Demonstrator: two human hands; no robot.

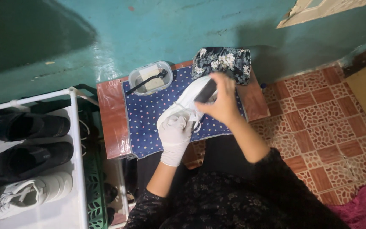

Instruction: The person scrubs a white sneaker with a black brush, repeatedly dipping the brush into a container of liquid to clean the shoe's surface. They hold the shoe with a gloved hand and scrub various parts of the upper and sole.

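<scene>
A white sneaker lies on a dark blue dotted cloth spread over a small reddish table. My left hand, in a white glove, grips the sneaker at its near end. My bare right hand holds a dark brush pressed against the top of the sneaker. The far part of the shoe is hidden behind my right hand.
A clear plastic tub with a pale bar and a black-handled tool sits at the table's back left. A floral pouch lies at the back right. A white rack on the left holds two black shoes and a white sneaker. Patterned tile floor lies to the right.
</scene>
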